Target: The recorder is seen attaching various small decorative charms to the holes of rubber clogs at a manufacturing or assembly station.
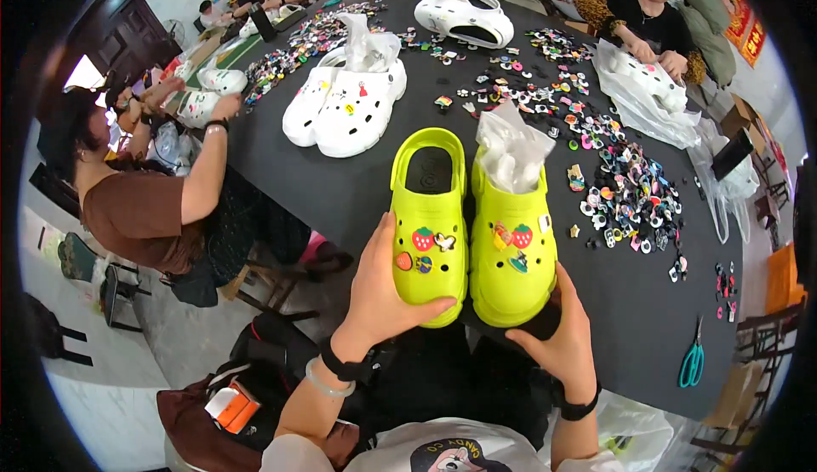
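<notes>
Lime-green clogs (438,218), pair: toes toward wearer, long axes near-parallel, running away; left hand (385,291) and right hand (562,336) half-curled, gripping outer sides (lettered shirt (396,440) below).

Here's the left hand (380,295), ungloved, a broad black band (345,364) round its wrist, and right behind it, towards the elbow, a smooth, pale, rounded bangle (328,383)! Across to the right hand (563,336), also bare, wearing a plain black wristband (580,405). Whitish cloth shirt (383,453), sleeves stopping well above the wrists, and on its front a dark print (455,457) with a pink figure!
</notes>
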A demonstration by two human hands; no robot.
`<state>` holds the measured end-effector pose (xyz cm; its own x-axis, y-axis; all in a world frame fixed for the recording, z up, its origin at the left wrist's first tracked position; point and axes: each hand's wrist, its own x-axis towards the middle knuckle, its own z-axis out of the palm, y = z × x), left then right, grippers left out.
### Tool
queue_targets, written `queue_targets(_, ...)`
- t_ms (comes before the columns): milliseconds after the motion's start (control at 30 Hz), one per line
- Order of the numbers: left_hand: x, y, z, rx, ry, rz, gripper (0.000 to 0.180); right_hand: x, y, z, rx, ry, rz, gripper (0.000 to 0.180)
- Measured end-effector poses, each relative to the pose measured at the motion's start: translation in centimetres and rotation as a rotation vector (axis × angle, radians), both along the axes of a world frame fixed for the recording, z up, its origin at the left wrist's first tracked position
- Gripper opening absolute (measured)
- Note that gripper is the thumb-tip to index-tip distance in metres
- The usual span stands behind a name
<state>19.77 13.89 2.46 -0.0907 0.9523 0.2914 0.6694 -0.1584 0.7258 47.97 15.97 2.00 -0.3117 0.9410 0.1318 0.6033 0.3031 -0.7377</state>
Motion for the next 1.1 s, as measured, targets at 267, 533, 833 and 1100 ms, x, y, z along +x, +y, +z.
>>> queue_targets(267, 3.2, -5.0, 0.9, -0.072, 0.058, -0.030, 0.126, 3.9, -3.1, 0.2, -0.094, 0.123, -0.025, 0.101)
queue_targets(533, 3.6, -5.4, -0.8, -0.040, -0.083, -0.031, 0.127, 1.1, -3.5, 0.7, 0.212, 0.029, -0.055, 0.105)
queue_targets(833, 4.0, -5.2, -1.9, 0.040, -0.201, -0.051, 0.125, -0.8, -3.3, 2.0, 0.402, -0.255, 0.088, 0.055)
queue_targets(1100, 5.6, -4.5, -1.5, 0.072, -0.152, -0.017, 0.124, 0.4, -2.7, 5.4, 0.286, -0.067, 0.082, 0.058)
